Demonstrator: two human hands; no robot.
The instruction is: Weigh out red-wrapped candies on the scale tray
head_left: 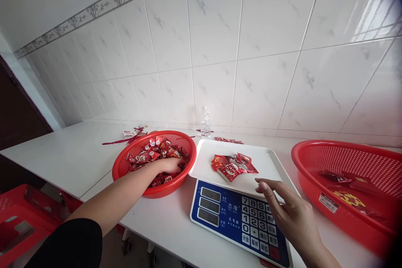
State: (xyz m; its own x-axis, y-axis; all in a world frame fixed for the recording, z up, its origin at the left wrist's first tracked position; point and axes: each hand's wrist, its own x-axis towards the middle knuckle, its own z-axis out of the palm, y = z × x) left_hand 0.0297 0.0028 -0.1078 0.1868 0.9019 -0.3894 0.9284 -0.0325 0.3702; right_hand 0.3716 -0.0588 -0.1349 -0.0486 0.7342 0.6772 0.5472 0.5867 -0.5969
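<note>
My left hand (171, 166) reaches into a red plastic basket (117, 171) filled with small red-wrapped snack packets (143, 158). Its fingertips are buried among the packets at the basket's right side, so their grip is hidden. Over the front right of a digital scale (220, 228), my right hand (290, 211) hovers with its thumb and forefinger extended loosely, nothing visible between them. The scale's white tray (266, 163) bears a small pile of red packets (232, 167), lying flat and overlapping. Below the tray is a blue panel with displays and number keys.
At the right stands a second red basket (329, 188) with red packaging inside. A clear plastic bottle (205, 123) stands by the tiled wall. Dark red ribbons (125, 139) lie behind the left basket. A red stool (28, 222) is at the lower left, below the table.
</note>
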